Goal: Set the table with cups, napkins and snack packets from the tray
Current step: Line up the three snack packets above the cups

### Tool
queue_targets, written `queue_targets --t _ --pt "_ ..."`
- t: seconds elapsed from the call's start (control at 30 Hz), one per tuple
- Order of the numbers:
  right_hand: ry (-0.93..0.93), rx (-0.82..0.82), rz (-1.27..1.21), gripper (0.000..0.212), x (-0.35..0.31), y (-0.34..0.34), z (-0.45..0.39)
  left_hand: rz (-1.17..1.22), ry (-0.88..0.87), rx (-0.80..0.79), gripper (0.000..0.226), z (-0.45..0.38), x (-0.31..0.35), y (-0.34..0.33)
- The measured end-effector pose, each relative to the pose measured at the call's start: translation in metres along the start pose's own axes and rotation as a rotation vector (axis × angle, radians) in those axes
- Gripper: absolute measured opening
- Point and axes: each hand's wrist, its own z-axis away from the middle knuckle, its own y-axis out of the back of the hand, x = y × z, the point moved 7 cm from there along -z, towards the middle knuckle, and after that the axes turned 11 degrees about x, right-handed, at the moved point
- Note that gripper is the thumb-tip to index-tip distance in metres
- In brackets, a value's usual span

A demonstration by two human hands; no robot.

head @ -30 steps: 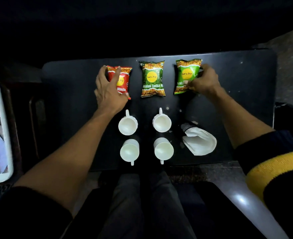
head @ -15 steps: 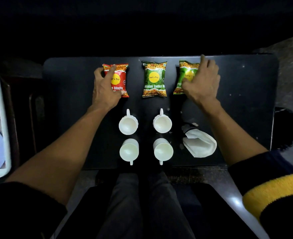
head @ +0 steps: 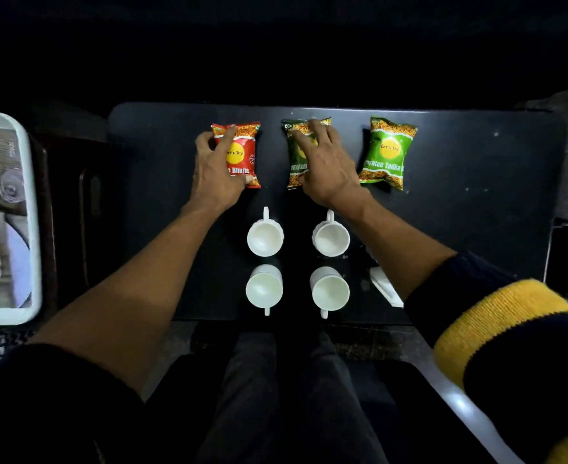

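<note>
Now that your right hand (head: 326, 169) has left the light green packet (head: 388, 152) and crossed to the dark green packet (head: 296, 162) in the middle of the row, the right-hand packet lies free on the bench (head: 476, 195), well clear of your fingers. That hand lies spread and flat over the middle packet, fingers reaching its far edge; it presses rather than grips, and nothing is lifted. Your left hand (head: 215, 169) keeps its place on the red packet (head: 242, 152), fingers loosely curled over its left edge and thumb at the near corner, resting on it, not closed around it.

The three packets sit in a line along the far side of the bench, each apart from its neighbour. Nearer you, four white cups (head: 265, 236) stand in a two-by-two block, the far pair with handles pointing away, the near pair with handles toward you. The napkins (head: 386, 289) lie right of the cups, mostly hidden under your right forearm. The tray (head: 24, 229) sits off to your left, beyond the bench.

By my reading, you are squaring up the packets one after another. Cups, napkins and packets are all on the bench, so the task looks close to finished, with only tidying left.
</note>
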Motion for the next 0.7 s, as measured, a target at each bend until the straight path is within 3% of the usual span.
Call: queue_targets --t 0.17,0.33,0.5,0.7 --pt "-0.021 0.008 -0.006 0.092 0.002 0.007 0.006 0.011 -0.006 0.005 0.095 0.001 -0.001 0.001" --pt "-0.169 0.228 0.039 0.076 0.041 0.047 0.018 0.017 -0.009 0.000 0.096 0.000 -0.001 0.001" --pt "-0.408 0.103 0.124 0.098 0.111 0.053 0.039 0.010 -0.018 -0.008 0.097 0.000 0.000 0.001" --pt "-0.349 0.027 -0.023 0.095 0.129 0.042 0.037 -0.005 -0.016 -0.013 0.096 0.000 0.001 0.001"
